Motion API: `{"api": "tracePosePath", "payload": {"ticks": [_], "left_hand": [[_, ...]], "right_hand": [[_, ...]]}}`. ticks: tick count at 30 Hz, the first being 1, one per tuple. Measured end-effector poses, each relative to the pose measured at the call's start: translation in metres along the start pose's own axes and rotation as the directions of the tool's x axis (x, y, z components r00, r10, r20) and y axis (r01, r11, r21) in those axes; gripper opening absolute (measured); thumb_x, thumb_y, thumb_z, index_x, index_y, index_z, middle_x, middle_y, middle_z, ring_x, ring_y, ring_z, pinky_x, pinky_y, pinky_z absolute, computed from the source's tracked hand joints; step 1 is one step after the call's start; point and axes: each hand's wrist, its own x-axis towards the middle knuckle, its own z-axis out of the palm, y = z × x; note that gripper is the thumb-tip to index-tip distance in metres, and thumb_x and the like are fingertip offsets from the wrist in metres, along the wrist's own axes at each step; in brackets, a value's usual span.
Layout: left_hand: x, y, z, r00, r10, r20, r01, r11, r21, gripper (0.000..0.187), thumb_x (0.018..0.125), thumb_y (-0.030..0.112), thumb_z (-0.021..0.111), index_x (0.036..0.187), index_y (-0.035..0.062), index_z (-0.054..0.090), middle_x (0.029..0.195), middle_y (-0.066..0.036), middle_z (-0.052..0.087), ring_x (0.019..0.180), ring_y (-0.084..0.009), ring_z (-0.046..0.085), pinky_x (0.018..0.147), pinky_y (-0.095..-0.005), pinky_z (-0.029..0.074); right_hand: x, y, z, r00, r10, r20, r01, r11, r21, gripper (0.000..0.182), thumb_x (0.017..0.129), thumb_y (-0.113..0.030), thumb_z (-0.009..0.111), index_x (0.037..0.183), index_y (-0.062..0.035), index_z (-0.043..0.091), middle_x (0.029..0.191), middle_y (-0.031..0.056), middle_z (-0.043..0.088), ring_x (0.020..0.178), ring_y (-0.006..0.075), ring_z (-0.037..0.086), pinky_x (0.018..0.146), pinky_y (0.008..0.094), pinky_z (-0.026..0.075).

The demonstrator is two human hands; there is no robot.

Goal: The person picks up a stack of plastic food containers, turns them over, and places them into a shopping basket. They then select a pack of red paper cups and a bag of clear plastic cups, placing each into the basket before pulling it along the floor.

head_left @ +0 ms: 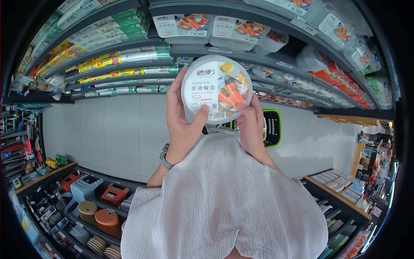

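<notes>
Held up in front of me is a round clear plastic food container pack [205,82], its printed label reading "PACKING BOX" and showing salmon pieces. My left hand [183,108] grips its left edge, with the thumb lying on the label's lower part. On the lower right edge my right hand [251,123] holds the pack, thumb over the front. A watch [164,151] is on the left wrist. Below and behind my right hand is a black shopping basket with a green rim [279,128], partly covered by hand and clothing.
Ahead are shelves [189,50] with packaged rectangular food boxes [183,26], rolls of wrap [112,61] and red packs [340,84]. Behind me, stools [86,190] and round tubs [108,222] stand on lower shelves. A tiled floor [116,129] lies between the shelf rows.
</notes>
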Motion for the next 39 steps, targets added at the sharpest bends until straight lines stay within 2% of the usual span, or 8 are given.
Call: {"api": "tracePosePath", "payload": {"ticks": [4,6,8,10,13,16,24,39], "left_hand": [[-0.002,-0.001,0.0,0.999,0.025,-0.026,-0.025,1.0,0.006,0.076,0.087,0.004,0.071,0.151,-0.0044,0.031,0.153,-0.018,0.041,0.14,-0.0239,0.044,0.115,-0.0382,0.039],[-0.001,0.0,0.0,1.0,0.011,0.009,-0.01,0.999,-0.039,0.079,0.083,0.0,0.064,0.154,-0.0028,0.028,0.157,-0.02,0.035,0.144,-0.0275,0.039,0.118,-0.0401,0.032],[-0.001,-0.002,-0.005,0.999,0.024,0.04,-0.023,1.0,-0.019,0.08,0.083,0.001,0.064,0.154,-0.003,0.028,0.158,-0.02,0.034,0.145,-0.028,0.038,0.119,-0.0405,0.031],[0.0,-0.003,-0.007,0.997,0.037,0.07,-0.037,0.999,-0.001,0.081,0.083,0.002,0.064,0.155,-0.0031,0.028,0.159,-0.021,0.034,0.146,-0.0285,0.037,0.119,-0.0408,0.03],[0.0,-0.004,-0.009,0.997,0.015,0.077,-0.015,1.0,0.001,0.082,0.083,0.004,0.065,0.156,-0.0033,0.027,0.161,-0.021,0.032,0.147,-0.0292,0.036,0.12,-0.0411,0.028],[0.0,-0.006,-0.01,0.996,0.004,0.084,-0.005,1.0,0.006,0.082,0.083,0.004,0.065,0.156,-0.0034,0.028,0.161,-0.021,0.032,0.147,-0.0294,0.036,0.12,-0.0409,0.028],[-0.001,-0.007,-0.015,0.993,-0.026,0.119,0.023,0.999,0.026,0.086,0.078,-0.001,0.063,0.156,-0.0038,0.026,0.16,-0.02,0.033,0.148,-0.0288,0.034,0.122,-0.0414,0.024],[0.003,-0.007,-0.017,0.988,-0.075,0.135,0.078,0.997,-0.02,0.087,0.079,0.0,0.064,0.156,-0.0039,0.026,0.16,-0.019,0.033,0.149,-0.0281,0.032,0.123,-0.0426,0.022]], "right_hand": [[0.0,0.003,-0.002,1.0,-0.017,0.017,0.017,1.0,0.001,0.033,0.095,-0.021,0.06,0.123,-0.0056,0.05,0.113,0.001,0.062,0.091,0.0027,0.053,0.073,0.0182,0.039],[0.0,0.006,-0.005,1.0,-0.008,0.009,0.008,1.0,0.008,0.033,0.095,-0.021,0.06,0.123,-0.0057,0.05,0.112,0.0016,0.062,0.092,0.0036,0.055,0.074,0.019,0.04],[0.0,0.006,-0.005,1.0,0.0,0.0,0.0,1.0,0.017,0.033,0.096,-0.021,0.06,0.123,-0.0057,0.05,0.112,0.0022,0.062,0.093,0.0044,0.056,0.075,0.0198,0.042],[0.0,0.003,-0.001,1.0,0.014,-0.006,-0.013,0.997,0.079,0.033,0.097,-0.023,0.059,0.123,-0.0053,0.05,0.113,0.0044,0.062,0.099,0.0086,0.06,0.084,0.0244,0.047],[-0.001,0.003,-0.001,1.0,0.02,-0.002,-0.019,0.997,0.07,0.035,0.098,-0.026,0.06,0.123,-0.0047,0.05,0.115,0.0071,0.062,0.107,0.0131,0.061,0.092,0.0299,0.049],[0.0,0.004,-0.001,1.0,0.01,0.001,-0.01,0.997,0.072,0.036,0.098,-0.028,0.06,0.124,-0.0042,0.049,0.118,0.0083,0.062,0.109,0.0144,0.061,0.095,0.032,0.049],[0.002,0.009,-0.006,1.0,0.03,-0.004,-0.029,0.998,0.046,0.038,0.098,-0.029,0.061,0.125,-0.0044,0.049,0.12,0.0083,0.062,0.112,0.0148,0.06,0.097,0.0342,0.047],[0.005,0.011,-0.006,0.999,0.036,0.001,-0.036,0.997,0.062,0.045,0.098,-0.032,0.061,0.13,-0.0022,0.048,0.125,0.0104,0.061,0.114,0.0164,0.06,0.099,0.0358,0.047]]}}
